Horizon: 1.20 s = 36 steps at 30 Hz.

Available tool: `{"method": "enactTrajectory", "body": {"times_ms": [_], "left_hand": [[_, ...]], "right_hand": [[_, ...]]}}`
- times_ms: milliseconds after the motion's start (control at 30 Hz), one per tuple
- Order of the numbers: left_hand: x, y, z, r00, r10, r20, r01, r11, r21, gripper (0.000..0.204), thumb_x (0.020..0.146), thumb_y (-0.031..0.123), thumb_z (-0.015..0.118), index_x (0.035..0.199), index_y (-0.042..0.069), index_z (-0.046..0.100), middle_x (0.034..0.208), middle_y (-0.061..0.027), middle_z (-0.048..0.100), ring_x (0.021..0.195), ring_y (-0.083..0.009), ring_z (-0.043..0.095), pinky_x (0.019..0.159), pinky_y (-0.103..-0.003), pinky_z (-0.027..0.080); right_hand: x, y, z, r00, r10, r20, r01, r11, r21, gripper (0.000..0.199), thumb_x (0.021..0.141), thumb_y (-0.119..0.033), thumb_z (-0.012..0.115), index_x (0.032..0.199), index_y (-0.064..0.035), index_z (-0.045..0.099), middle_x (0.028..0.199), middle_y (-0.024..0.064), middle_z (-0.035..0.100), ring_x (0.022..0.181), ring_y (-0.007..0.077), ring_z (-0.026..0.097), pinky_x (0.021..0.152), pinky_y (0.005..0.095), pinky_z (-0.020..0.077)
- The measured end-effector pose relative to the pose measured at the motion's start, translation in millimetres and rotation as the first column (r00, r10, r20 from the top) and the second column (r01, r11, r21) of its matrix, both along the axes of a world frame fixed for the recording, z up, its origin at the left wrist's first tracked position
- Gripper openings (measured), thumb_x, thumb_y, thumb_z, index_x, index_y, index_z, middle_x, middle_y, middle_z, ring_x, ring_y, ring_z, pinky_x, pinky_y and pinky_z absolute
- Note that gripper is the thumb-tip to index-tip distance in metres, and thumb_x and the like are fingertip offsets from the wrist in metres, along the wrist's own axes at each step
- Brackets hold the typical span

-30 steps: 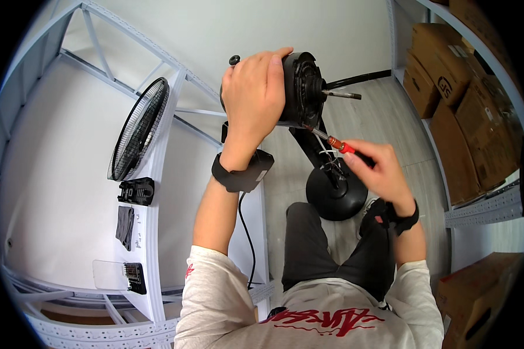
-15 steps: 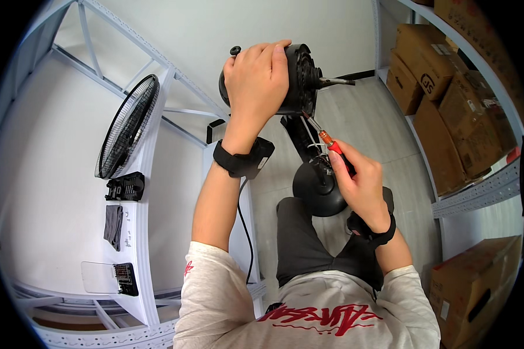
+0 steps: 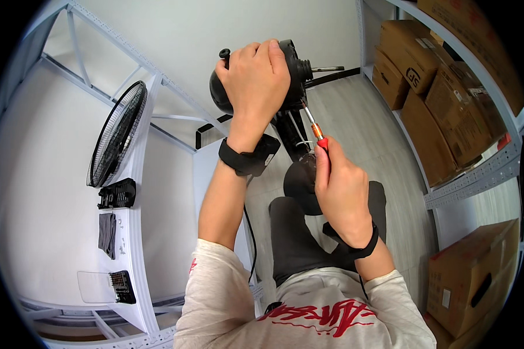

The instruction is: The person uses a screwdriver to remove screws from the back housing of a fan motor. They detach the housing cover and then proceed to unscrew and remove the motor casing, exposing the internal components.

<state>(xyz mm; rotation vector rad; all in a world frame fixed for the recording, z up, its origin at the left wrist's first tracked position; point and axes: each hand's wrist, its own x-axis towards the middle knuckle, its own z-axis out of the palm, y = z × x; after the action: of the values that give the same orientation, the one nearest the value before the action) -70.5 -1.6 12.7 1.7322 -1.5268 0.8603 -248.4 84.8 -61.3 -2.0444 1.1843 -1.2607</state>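
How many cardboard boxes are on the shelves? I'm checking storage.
5 show. Three cardboard boxes sit on the right shelf: one at the far end, one in the middle, one beside it. One sits above, one below. More may be hidden.

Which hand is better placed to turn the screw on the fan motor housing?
The right hand. It already holds the orange-handled screwdriver with its tip at the black fan motor housing. The left hand is wrapped over the top of the housing, steadying it, so it is not free.

Black fan motor (image 3: pixel 291 64), orange-red screwdriver (image 3: pixel 315 132), brown boxes (image 3: pixel 448 110)
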Motion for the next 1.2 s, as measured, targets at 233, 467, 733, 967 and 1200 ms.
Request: {"method": "enactTrajectory", "body": {"times_ms": [233,467,733,967,1200], "left_hand": [[2.7,5.2,3.7,0.998,-0.040,-0.038,0.041,0.999,0.024,0.039,0.103,0.027,0.040,0.103,0.014,0.076,0.098,-0.0047,0.075,0.099,-0.0279,0.066,0.095,-0.045,0.038],[14.6,9.0,6.3,0.987,-0.134,-0.085,0.135,0.991,0.010,0.035,0.101,0.023,0.044,0.099,0.010,0.076,0.097,-0.0064,0.073,0.097,-0.0278,0.064,0.097,-0.048,0.036],[22.2,10.6,9.5,0.983,-0.167,-0.077,0.170,0.985,0.026,0.034,0.101,0.020,0.041,0.101,0.011,0.075,0.096,-0.0049,0.072,0.095,-0.0276,0.063,0.091,-0.044,0.037],[20.7,9.2,11.0,0.980,-0.171,-0.104,0.177,0.983,0.043,0.033,0.100,0.019,0.042,0.101,0.011,0.074,0.096,-0.0050,0.072,0.095,-0.0268,0.063,0.091,-0.042,0.038],[18.2,9.5,12.3,0.986,-0.141,-0.088,0.147,0.987,0.070,0.041,0.105,0.022,0.034,0.105,0.009,0.073,0.100,-0.0076,0.073,0.097,-0.0294,0.063,0.094,-0.040,0.040]], "right_hand": [[-47.1,-63.2,20.5,0.926,0.371,0.073,-0.378,0.897,0.230,0.028,0.099,-0.025,0.062,0.099,0.0022,0.070,0.060,0.0181,0.052,0.051,0.0233,0.052,0.052,0.0384,0.0407],[-47.8,-149.8,34.0,0.615,0.768,0.179,-0.743,0.488,0.458,0.035,0.100,-0.032,0.064,0.109,-0.0001,0.074,0.059,-0.0063,0.041,0.052,0.0042,0.033,0.045,0.0251,0.0266],[-25.1,-203.2,34.2,0.352,0.901,0.254,-0.840,0.184,0.511,0.034,0.101,-0.031,0.063,0.112,-0.0010,0.075,0.055,-0.0074,0.036,0.046,0.0030,0.029,0.042,0.0228,0.0211],[-9.5,-234.5,44.1,0.224,0.956,0.192,-0.845,0.093,0.527,0.034,0.101,-0.030,0.064,0.111,-0.0003,0.074,0.053,-0.0063,0.036,0.044,0.0032,0.029,0.042,0.0227,0.0211],[-4.1,-248.9,55.5,0.163,0.971,0.174,-0.835,0.042,0.549,0.034,0.100,-0.027,0.064,0.105,0.0058,0.072,0.054,-0.0042,0.044,0.044,0.0033,0.033,0.041,0.0233,0.0240]]}}
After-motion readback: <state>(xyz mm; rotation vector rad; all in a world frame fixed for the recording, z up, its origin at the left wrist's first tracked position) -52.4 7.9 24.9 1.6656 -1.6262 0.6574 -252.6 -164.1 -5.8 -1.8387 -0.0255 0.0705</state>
